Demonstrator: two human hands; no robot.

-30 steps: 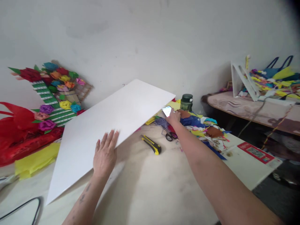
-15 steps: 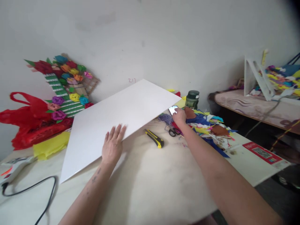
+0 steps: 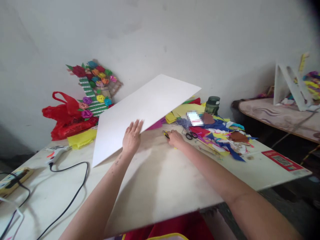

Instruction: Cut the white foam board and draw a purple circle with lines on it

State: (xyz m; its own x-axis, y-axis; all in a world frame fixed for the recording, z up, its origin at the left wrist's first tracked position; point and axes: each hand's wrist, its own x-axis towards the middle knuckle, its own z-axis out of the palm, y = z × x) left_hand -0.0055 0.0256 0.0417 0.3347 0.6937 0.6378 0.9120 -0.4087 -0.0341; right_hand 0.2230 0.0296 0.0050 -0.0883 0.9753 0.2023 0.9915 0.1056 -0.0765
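A large white board (image 3: 147, 100) slants up from the table toward the wall. My left hand (image 3: 132, 138) is at its near edge, fingers laid along the top face and the thumb out of sight, seemingly beneath the edge. On the table to the right, my right hand (image 3: 175, 138) is closed around a yellow-and-black utility knife (image 3: 165, 134); most of the knife is hidden by the hand. Beside that hand lie black-handled scissors (image 3: 191, 135). A phone (image 3: 195, 118) with a lit screen rests by the paper scraps.
Coloured scraps (image 3: 220, 133) cover the table's right side, with a dark green bottle (image 3: 212, 105) behind. At left are a red plastic bag (image 3: 66, 115), paper flowers (image 3: 97, 78), yellow paper (image 3: 82, 138), a black cord (image 3: 80, 190) and a power strip (image 3: 16, 181).
My right hand has let go of the phone, moved left and nearer, and taken hold of the utility knife. My left hand stays on the board; the view has shifted.
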